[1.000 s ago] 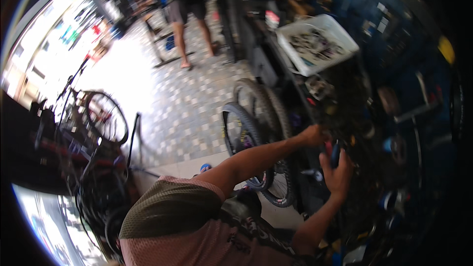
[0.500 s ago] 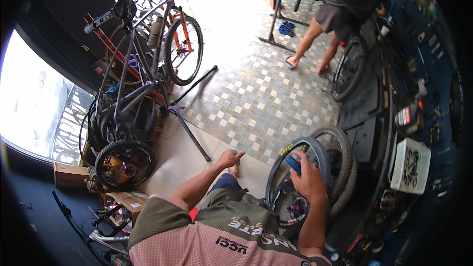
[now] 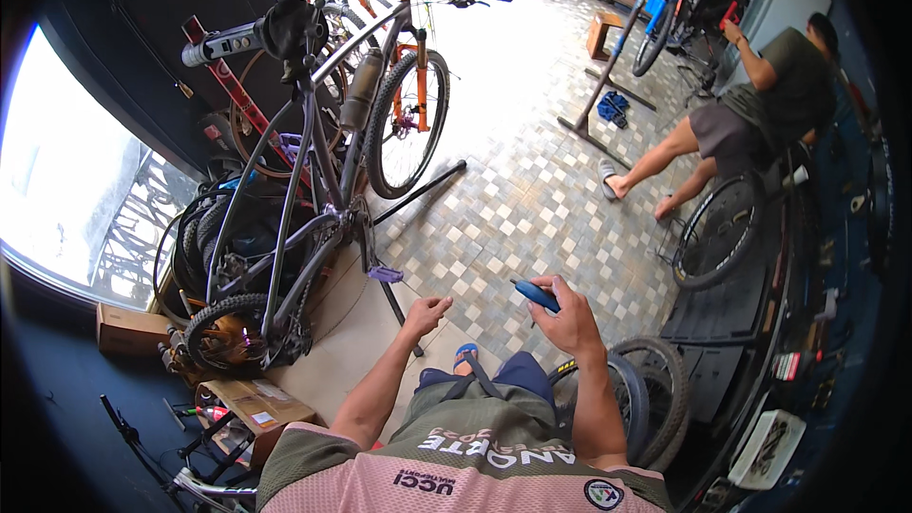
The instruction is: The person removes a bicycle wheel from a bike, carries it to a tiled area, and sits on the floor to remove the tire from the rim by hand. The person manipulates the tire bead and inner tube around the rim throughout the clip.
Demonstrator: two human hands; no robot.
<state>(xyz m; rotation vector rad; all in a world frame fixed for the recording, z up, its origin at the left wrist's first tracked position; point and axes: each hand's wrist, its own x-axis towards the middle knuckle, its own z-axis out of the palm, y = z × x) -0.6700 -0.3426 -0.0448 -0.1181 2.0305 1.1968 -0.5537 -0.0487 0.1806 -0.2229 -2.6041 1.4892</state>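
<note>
My right hand [image 3: 570, 321] is raised in front of my body, its fingers wrapped round a blue-handled tool [image 3: 539, 296] with a thin dark tip pointing left. Its exact kind is too small to tell. To the left, my left hand [image 3: 427, 315] is held in the air with its fingers closed together; nothing shows in them. A grey mountain bike [image 3: 328, 133] with an orange fork stands ahead on the left, held at its seatpost by a repair stand clamp [image 3: 223, 45]. Its purple pedal [image 3: 385, 274] is the part nearest my left hand.
Loose wheels [image 3: 655, 389] lean by my right forearm. A stand leg [image 3: 427, 192] crosses the tiled floor. Cardboard boxes [image 3: 261, 408] lie at lower left. A person [image 3: 750, 114] is at far right near a second stand [image 3: 608, 85]. A white basket [image 3: 768, 451] sits at right.
The view has shifted, with the bike now larger and nearer. My right hand, with the blue-handled tool, has moved away from over the wheels and toward the middle. My left fingers are more drawn in.
</note>
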